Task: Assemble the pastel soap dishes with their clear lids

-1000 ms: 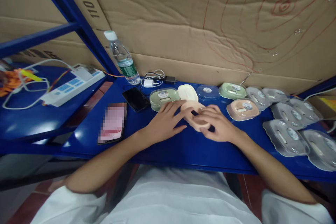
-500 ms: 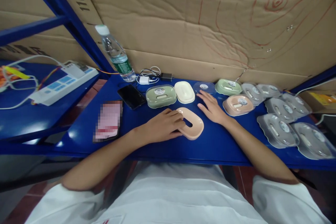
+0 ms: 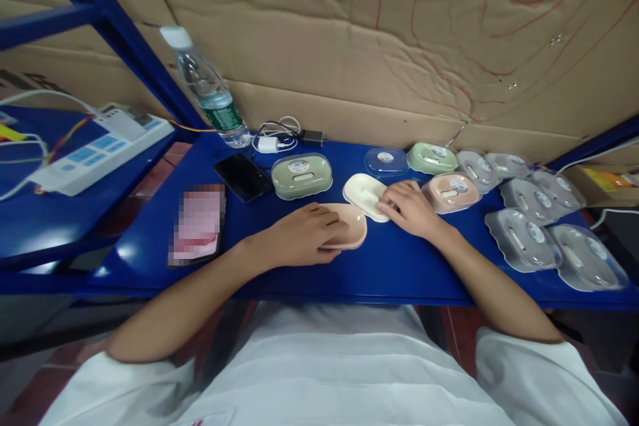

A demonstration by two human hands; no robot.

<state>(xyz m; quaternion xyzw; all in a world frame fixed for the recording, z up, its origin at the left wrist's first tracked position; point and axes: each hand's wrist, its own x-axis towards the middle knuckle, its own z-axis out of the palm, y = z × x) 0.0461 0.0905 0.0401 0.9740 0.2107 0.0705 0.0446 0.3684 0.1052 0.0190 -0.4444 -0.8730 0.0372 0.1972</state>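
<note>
Under the fingers of my left hand (image 3: 302,236) is a pink oval soap dish (image 3: 356,229), gripped at its left side near the front of the table. Part of the dish is hidden behind the hand. My right hand (image 3: 413,210) pinches the right end of a cream oval tray (image 3: 360,188), which lies tilted at the pink dish's far edge. Left of the tray sits a green soap dish (image 3: 302,178) under a clear cover with a round label. An unfilled clear cover (image 3: 384,161) lies behind the cream tray.
To the right stand a packed pink dish (image 3: 452,193), a packed green dish (image 3: 432,158) and several packed grey dishes (image 3: 524,239). On the left are a black phone (image 3: 242,176), a second phone (image 3: 197,223), a water bottle (image 3: 219,110), chargers (image 3: 268,144) and a power strip (image 3: 104,150).
My right hand has come from beside the clear cover onto the cream tray, which has shifted right and toward me. My left hand has moved the pink dish slightly left and turned it; its slot no longer shows.
</note>
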